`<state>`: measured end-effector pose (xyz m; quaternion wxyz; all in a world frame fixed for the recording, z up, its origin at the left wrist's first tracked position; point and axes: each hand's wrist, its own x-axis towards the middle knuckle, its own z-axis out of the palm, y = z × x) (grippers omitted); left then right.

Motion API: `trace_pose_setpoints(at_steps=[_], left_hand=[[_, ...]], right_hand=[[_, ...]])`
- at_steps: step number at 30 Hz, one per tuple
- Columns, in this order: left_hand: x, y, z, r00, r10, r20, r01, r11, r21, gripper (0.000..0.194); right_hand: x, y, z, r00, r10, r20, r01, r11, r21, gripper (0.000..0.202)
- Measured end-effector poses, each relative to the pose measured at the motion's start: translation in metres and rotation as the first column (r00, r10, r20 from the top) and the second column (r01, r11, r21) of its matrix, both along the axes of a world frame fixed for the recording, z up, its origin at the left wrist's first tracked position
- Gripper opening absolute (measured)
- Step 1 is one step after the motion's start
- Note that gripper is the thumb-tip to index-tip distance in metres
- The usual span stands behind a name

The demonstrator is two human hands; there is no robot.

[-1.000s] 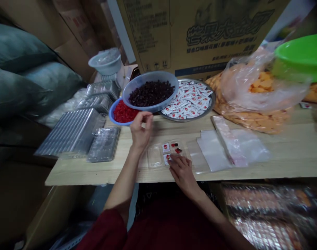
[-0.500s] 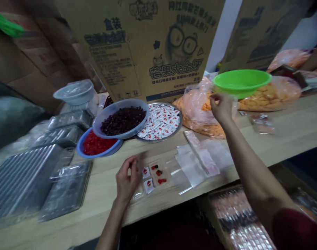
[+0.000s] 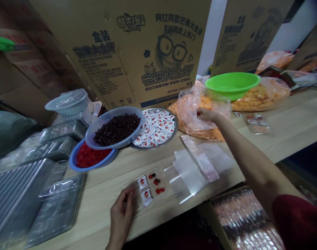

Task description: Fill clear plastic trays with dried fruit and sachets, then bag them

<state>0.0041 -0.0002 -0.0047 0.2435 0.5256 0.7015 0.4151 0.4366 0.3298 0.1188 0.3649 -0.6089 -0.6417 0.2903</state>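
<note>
When we take the clear tray (image 3: 150, 184) as the clock centre, with 12 o'clock pointing away from us, it lies flat on the table (image 3: 101, 199). Its middle column carries two white sachets (image 3: 146, 197), one beyond the other; its right column carries three small red pieces (image 3: 160, 190), two of them partly dark.

Our left hand (image 3: 122, 213) rests at the 8 o'clock edge of the tray, its fingers curled over the left column; we cannot tell whether they clamp the rim. Our right hand (image 3: 206, 114) is at 1 o'clock, at the mouth of the plastic bag (image 3: 187, 104) of orange pieces (image 3: 205, 101). Its fingertips are hidden from us, so we cannot tell whether they are apart or together.

We have the blue bowl (image 3: 106, 160) of red pieces at 10 o'clock, partly beneath the translucent bowl (image 3: 126, 140) of dark pieces at 11 o'clock. That bowl overlaps the metal plate (image 3: 171, 139) of sachets at 12 o'clock. Plastic sleeves (image 3: 186, 170) lie at 2 o'clock, just beside the tray. Between 1 and 2 o'clock, beyond the bag, we see the green bowl (image 3: 232, 86). At 9 o'clock we find stacked clear trays (image 3: 58, 203).
</note>
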Motion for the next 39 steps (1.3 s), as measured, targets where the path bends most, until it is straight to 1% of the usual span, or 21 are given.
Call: trace_pose_setpoints(at_steps=[3,5,8,10,12,15,17,19,20,22,23,25,26,27,29,31,33,34,36,37,39], left_hand=[[0.004,0.000,-0.001,0.999,-0.036,-0.018,0.036,0.999,0.002,0.035],[0.004,-0.001,-0.002,0.999,-0.041,-0.034,0.041,0.999,0.003,0.033],[0.001,-0.003,-0.002,0.998,-0.027,-0.054,0.028,1.000,0.014,0.033],[-0.001,-0.002,-0.002,0.998,-0.014,-0.054,0.015,1.000,0.018,0.033],[-0.003,-0.001,-0.001,0.999,-0.004,-0.047,0.005,1.000,0.026,0.033],[-0.005,0.005,-0.001,0.999,-0.017,-0.041,0.019,0.999,0.049,0.032],[-0.002,0.010,0.002,0.999,-0.022,-0.034,0.024,0.998,0.052,0.033],[0.005,0.017,0.011,1.000,-0.009,-0.017,0.010,0.998,0.064,0.033],[0.010,0.020,0.018,1.000,-0.007,-0.004,0.007,0.997,0.079,0.032],[0.025,0.027,0.037,0.999,-0.025,0.037,0.020,0.992,0.127,0.029],[0.033,0.031,0.048,0.997,-0.053,0.062,0.044,0.988,0.147,0.028],[0.047,0.038,0.071,0.984,-0.119,0.129,0.095,0.979,0.179,0.030],[0.051,0.043,0.080,0.975,-0.171,0.145,0.144,0.973,0.178,0.032],[0.053,0.047,0.087,0.964,-0.220,0.151,0.194,0.966,0.170,0.035],[0.047,0.052,0.094,0.935,-0.325,0.142,0.313,0.944,0.101,0.038],[0.031,0.050,0.092,0.900,-0.405,0.159,0.410,0.912,0.006,0.037],[0.010,0.041,0.086,0.888,-0.413,0.200,0.431,0.901,-0.054,0.036],[-0.001,0.035,0.082,0.898,-0.379,0.223,0.401,0.914,-0.062,0.037],[-0.017,0.023,0.069,0.931,-0.239,0.275,0.265,0.962,-0.061,0.041],[-0.022,0.017,0.062,0.939,-0.147,0.310,0.175,0.982,-0.064,0.044],[-0.024,0.009,0.044,0.919,0.026,0.393,0.004,0.997,-0.076,0.051]], right_hand=[[0.005,0.000,-0.004,0.991,-0.083,-0.108,0.084,0.997,0.002,0.017],[0.010,0.000,-0.006,0.962,-0.186,-0.200,0.197,0.980,0.034,0.018],[0.020,0.000,-0.007,0.870,-0.340,-0.357,0.396,0.914,0.094,0.023],[0.026,-0.001,-0.008,0.805,-0.388,-0.448,0.481,0.870,0.112,0.024],[0.028,-0.002,-0.008,0.759,-0.393,-0.520,0.518,0.848,0.115,0.023],[0.028,-0.005,-0.005,0.714,-0.375,-0.591,0.532,0.840,0.109,0.023],[0.028,-0.011,0.002,0.678,-0.355,-0.644,0.538,0.836,0.106,0.024],[0.023,-0.027,0.013,0.651,-0.289,-0.702,0.517,0.846,0.132,0.024],[0.018,-0.038,0.018,0.655,-0.234,-0.719,0.485,0.859,0.162,0.022],[-0.003,-0.070,0.025,0.716,-0.098,-0.691,0.347,0.909,0.231,0.019],[-0.019,-0.088,0.026,0.763,-0.022,-0.646,0.234,0.941,0.245,0.019],[-0.059,-0.125,0.021,0.830,0.147,-0.537,-0.058,0.982,0.179,0.022],[-0.082,-0.142,0.014,0.830,0.247,-0.500,-0.221,0.969,0.112,0.022],[-0.107,-0.157,0.005,0.799,0.354,-0.485,-0.388,0.921,0.034,0.022],[-0.155,-0.180,-0.017,0.696,0.500,-0.516,-0.624,0.776,-0.090,0.019],[-0.198,-0.191,-0.042,0.616,0.544,-0.570,-0.729,0.667,-0.151,0.015],[-0.235,-0.192,-0.063,0.572,0.561,-0.598,-0.770,0.618,-0.156,0.013],[-0.251,-0.191,-0.071,0.555,0.575,-0.602,-0.781,0.608,-0.139,0.014],[-0.276,-0.189,-0.082,0.547,0.606,-0.578,-0.777,0.624,-0.082,0.016],[-0.285,-0.189,-0.086,0.568,0.618,-0.543,-0.758,0.650,-0.052,0.018],[-0.295,-0.194,-0.094,0.657,0.631,-0.413,-0.691,0.723,0.004,0.022]])
